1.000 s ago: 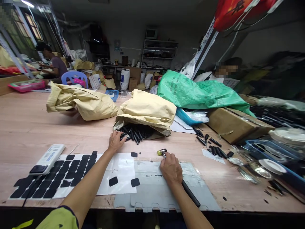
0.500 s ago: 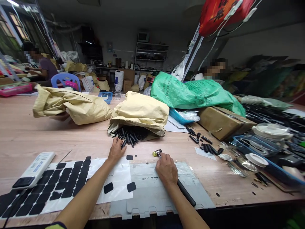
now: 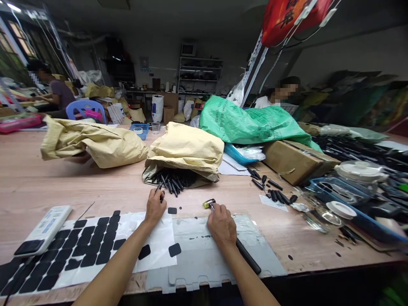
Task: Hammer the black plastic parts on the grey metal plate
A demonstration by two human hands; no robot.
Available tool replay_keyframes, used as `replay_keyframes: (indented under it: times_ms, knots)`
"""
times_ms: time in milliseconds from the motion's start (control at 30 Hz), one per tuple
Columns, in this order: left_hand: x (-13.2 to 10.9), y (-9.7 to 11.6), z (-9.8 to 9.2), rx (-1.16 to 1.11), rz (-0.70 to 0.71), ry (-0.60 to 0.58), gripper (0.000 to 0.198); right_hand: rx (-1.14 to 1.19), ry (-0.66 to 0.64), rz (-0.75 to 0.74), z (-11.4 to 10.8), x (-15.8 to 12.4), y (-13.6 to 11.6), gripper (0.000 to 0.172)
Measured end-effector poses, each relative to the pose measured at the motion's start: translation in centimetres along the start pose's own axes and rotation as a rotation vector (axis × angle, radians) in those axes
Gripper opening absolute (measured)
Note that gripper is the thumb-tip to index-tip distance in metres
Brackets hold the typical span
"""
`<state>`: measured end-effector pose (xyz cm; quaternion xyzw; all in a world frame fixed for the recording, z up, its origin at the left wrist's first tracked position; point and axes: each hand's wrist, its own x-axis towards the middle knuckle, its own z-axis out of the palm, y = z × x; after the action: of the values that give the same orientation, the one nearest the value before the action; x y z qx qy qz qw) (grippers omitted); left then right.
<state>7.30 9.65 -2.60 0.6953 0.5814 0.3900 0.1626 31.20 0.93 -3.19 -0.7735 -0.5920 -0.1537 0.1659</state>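
My left hand (image 3: 155, 207) is closed around a slim black pen-shaped piece (image 3: 159, 187), just in front of the mouth of a tan paper bag (image 3: 186, 140). A heap of similar black pieces (image 3: 172, 182) spills from that bag. My right hand (image 3: 222, 224) grips a small hammer (image 3: 248, 257) with a yellow-faced metal head and black handle, resting over a grey board (image 3: 194, 255). Between the hands and to the left lies a white sheet (image 3: 159, 250) bearing rounded black squares (image 3: 92, 240).
A white box-shaped device (image 3: 44, 229) and a thin metal rod (image 3: 85, 211) lie at left. Farther back are another paper bag (image 3: 95, 142), a green sack (image 3: 248, 123) and a cardboard box (image 3: 296, 159). Loose black pieces (image 3: 277, 195) and a blue tray (image 3: 360, 216) are at right. Two people sit beyond.
My left hand has drawn slightly back from the heap and now holds one black piece raised in its fingers. My right hand stays on the hammer. The view has shifted slightly.
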Motion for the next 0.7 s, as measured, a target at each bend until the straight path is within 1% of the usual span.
replay_keyframes:
  times_ms: [133,233,300,400,467,533,600,633,700]
  knots:
    - [0.4,0.9,0.2,-0.066,0.103,-0.054,0.022,0.004,0.002,0.013,0.0,0.0,0.0,0.017]
    - [2.2,1.8,0.5,-0.096,0.111,-0.03,0.022,0.011,0.016,0.008,0.1,-0.1,0.0,0.017]
    - [4.3,2.6,0.8,-0.082,0.029,-0.054,0.021,0.015,0.025,-0.002,0.2,-0.1,0.1,0.017]
    - [7.5,3.6,1.5,-0.057,-0.122,-0.14,0.02,0.015,0.027,-0.006,0.4,0.0,0.2,0.018]
    - [8.9,4.1,2.0,-0.059,-0.153,-0.154,0.019,0.012,0.02,0.0,0.4,0.0,0.2,0.019]
    - [9.4,4.3,2.4,-0.067,-0.15,-0.148,0.019,0.01,0.009,0.006,0.4,0.0,0.1,0.021]
    - [9.1,4.2,2.5,-0.079,-0.126,-0.127,0.017,0.01,-0.004,0.011,0.3,0.0,0.1,0.02]
    - [8.8,4.0,2.3,-0.085,-0.104,-0.089,0.014,0.012,-0.008,0.013,0.2,0.0,0.1,0.019]
    - [8.3,3.3,1.6,-0.074,-0.074,0.049,0.01,0.014,-0.009,0.016,0.2,0.0,0.1,0.018]
